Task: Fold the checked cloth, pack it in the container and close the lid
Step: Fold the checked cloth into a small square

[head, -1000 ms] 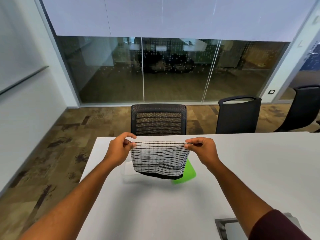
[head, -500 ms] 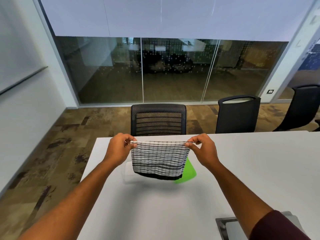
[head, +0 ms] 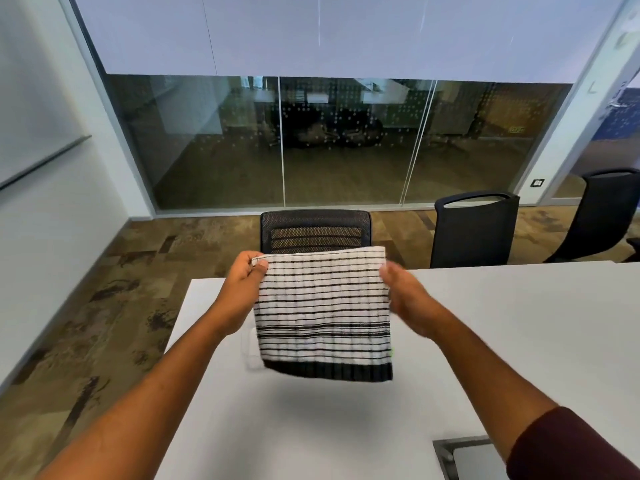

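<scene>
Head view: I see the left hand point(head: 242, 289) pinching the upper left corner of the checked cloth point(head: 323, 313), which hangs in the air above the white counter point(head: 519, 341). The right hand point(head: 405, 299) is blurred at the cloth's right edge; whether its fingers point(head: 389, 271) grip the cloth I cannot tell. The container point(head: 250, 355) shows only as a clear edge behind the cloth.
</scene>
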Motion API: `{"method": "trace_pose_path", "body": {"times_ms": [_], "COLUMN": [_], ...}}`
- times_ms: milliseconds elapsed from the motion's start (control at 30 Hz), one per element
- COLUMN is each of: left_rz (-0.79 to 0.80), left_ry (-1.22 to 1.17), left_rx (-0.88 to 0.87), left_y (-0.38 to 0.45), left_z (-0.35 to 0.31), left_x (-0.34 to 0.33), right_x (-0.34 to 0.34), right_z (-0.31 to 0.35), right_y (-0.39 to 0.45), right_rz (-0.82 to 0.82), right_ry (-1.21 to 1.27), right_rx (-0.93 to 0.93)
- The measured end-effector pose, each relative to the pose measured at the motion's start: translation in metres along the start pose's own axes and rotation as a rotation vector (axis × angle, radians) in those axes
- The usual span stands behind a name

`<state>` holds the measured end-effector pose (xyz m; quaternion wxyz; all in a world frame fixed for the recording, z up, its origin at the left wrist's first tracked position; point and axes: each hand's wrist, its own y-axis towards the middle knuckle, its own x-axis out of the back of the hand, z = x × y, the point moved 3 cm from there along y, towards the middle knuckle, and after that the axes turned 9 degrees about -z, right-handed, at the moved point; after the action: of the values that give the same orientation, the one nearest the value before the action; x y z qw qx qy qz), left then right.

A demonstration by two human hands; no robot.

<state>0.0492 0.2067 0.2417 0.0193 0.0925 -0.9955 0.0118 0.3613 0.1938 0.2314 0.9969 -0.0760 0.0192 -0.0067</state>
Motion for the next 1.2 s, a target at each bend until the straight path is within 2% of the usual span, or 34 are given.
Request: {"method": "trace_pose_path", "body": {"times_ms": [67, 133, 267, 333, 433, 500, 567, 700, 800, 900, 967, 1033, 1133, 1200], "left_rz": [-0.047, -0.094, -0.208, -0.212, -0.082, 0.028, 0.128, 0.384, 0.467, 0.349, 0.197, 0.087, 0.061, 0.051], "left_ry": [0.014, 0.056, 0.129, 0.214, 0.382, 0.48, 0.456, 0.224, 0.263, 0.427, 0.397, 0.336, 0.287, 0.24], "left_rx": [0.056, 0.098, 0.104, 0.118, 0.209, 0.234, 0.208, 0.158, 0.007, -0.233, -0.344, -0.37, -0.379, -0.372], "left_y": [0.005, 0.008, 0.01, 0.01, 0.003, -0.005, -0.016, -0.039, -0.051, -0.052, -0.05, -0.047, -0.043, -0.042], "left_z": [0.005, 0.014, 0.033, 0.044, 0.057, 0.06, 0.053, 0.03, 0.016, 0.012, 0.008, 0.005, 0.001, 0.001], "left_x": [0.002, 0.009, 0.028, 0.033, 0.03, 0.022, 0.01, -0.027, -0.046, -0.053, -0.051, -0.046, -0.039, -0.037], "right_x": [-0.008, -0.014, -0.024, -0.031, -0.04, -0.049, -0.058, -0.069, -0.071, -0.076, -0.077, -0.076, -0.067, -0.06], "right_z": [-0.035, -0.057, -0.051, -0.037, -0.018, -0.013, -0.012, -0.016, -0.019, -0.016, -0.011, -0.005, 0.004, 0.004], "right_y": [-0.012, -0.022, -0.027, -0.025, -0.019, -0.014, -0.012, -0.006, -0.004, -0.005, -0.005, -0.005, -0.007, -0.011], "right_rz": [0.153, 0.218, 0.173, 0.154, 0.078, 0.028, -0.028, -0.203, -0.301, -0.341, -0.355, -0.372, -0.397, -0.504], "right_ry": [-0.132, -0.179, 0.01, 0.048, -0.061, -0.033, -0.038, 0.004, 0.005, 0.096, 0.156, 0.219, 0.319, 0.187], "right_rx": [-0.127, -0.166, -0.183, -0.155, -0.081, -0.071, -0.068, -0.081, -0.086, -0.11, -0.115, -0.13, -0.167, -0.144]}}
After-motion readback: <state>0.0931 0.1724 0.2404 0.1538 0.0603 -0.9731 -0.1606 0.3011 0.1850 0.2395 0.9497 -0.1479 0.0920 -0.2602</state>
